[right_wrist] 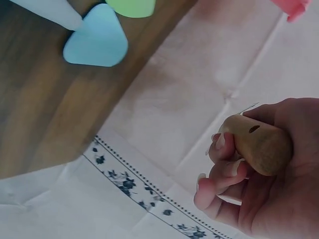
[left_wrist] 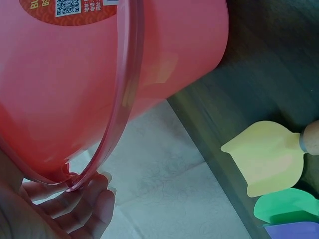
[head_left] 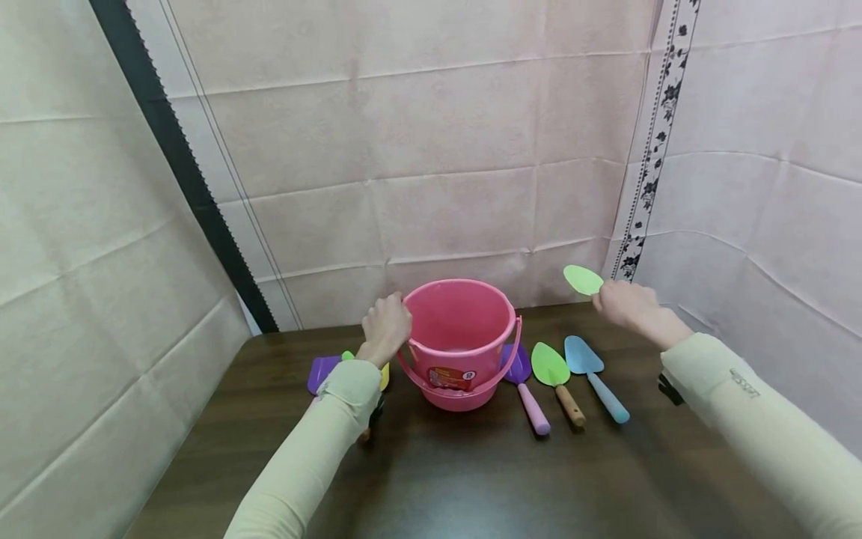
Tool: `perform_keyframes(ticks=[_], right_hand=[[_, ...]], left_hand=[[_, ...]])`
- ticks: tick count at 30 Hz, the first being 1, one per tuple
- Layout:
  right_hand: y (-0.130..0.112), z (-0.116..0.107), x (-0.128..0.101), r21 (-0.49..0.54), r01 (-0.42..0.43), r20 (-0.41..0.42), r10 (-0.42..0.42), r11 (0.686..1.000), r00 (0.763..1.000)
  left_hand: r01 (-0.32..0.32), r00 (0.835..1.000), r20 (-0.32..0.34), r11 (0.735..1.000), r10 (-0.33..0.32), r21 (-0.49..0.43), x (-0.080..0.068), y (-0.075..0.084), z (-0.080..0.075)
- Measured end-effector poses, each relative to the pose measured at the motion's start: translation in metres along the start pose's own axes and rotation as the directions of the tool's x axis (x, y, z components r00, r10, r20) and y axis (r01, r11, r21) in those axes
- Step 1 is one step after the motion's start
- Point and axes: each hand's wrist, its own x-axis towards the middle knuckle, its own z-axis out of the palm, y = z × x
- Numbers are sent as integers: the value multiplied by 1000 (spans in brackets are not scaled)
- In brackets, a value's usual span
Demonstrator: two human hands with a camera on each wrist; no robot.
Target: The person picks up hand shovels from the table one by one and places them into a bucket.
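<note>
Left hand grips the rim of the pink bucket, which stands on the dark wooden table near its far edge. Right hand is raised above the table's right rear corner, fingers curled round the wooden handle of a light-green trowel, clear of the surface. Right of the bucket lie a purple shovel, a green trowel and a blue trowel, side by side. Left of the bucket lie purple, green and yellow tools, partly hidden.
</note>
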Motion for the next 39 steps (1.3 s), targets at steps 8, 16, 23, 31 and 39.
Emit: perform_keyframes(ticks=[8, 16, 23, 31, 39], right_hand=[[-11, -19, 4, 4, 18, -35, -18, 1000, 999], [-27, -37, 4, 28, 43, -64, -41, 999, 997], [-41, -44, 6, 64, 79, -95, -72, 995, 993], [-51, -46, 10, 96, 138, -111, -128, 986, 986], [-65, -44, 10, 133, 213, -121, -197, 968, 973]], left_hand=[[-1, 1000, 8, 1000, 1, 13, 0, -1, -1], [-9, 1000, 4, 1000, 9, 15, 1, -1, -4], [-7, 1000, -2, 1000, 7, 14, 1, -1, -4], [-2, 1000, 1, 1000, 2, 10, 1, 1, -2], [-23, 1000, -2, 1000, 23, 14, -1, 0, -2]])
